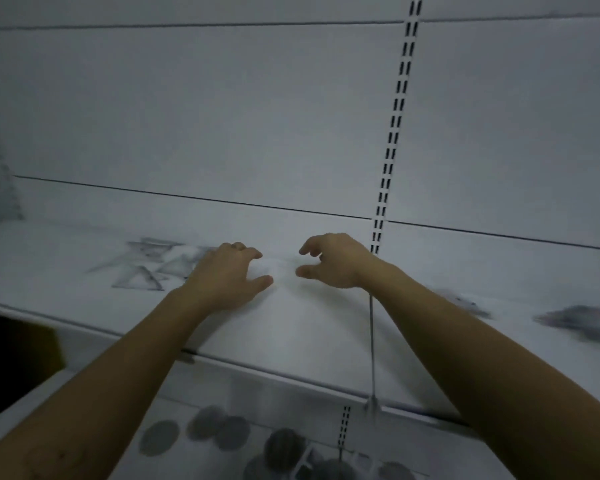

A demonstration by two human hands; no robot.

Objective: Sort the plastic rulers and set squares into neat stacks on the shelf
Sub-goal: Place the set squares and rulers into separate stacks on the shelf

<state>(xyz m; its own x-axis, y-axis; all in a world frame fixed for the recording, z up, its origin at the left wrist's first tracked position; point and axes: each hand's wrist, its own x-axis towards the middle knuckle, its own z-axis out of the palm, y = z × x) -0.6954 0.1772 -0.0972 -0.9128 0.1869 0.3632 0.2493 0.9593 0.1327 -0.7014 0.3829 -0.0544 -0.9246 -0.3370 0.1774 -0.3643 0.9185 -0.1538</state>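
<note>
Reaching out over the white shelf (309,327), two bare arms are seen side by side. The left hand (227,271) is held low over the shelf with its fingers loosely bent and its thumb stuck out; nothing is seen in it. The right hand (329,261) is held just beside it, at its 3 o'clock, with its fingers loosely bent too, and nothing is gripped. A small gap is left between the two hands. Clear set squares (146,265) are spread flat on the shelf at 9 o'clock from the left hand, some lying over others. A blurred dark pile (582,320) is seen on the shelf at 3 o'clock, well apart from the right hand; what it is cannot be told. Dark round things (222,434) are seen lower down at 6 o'clock.
</note>
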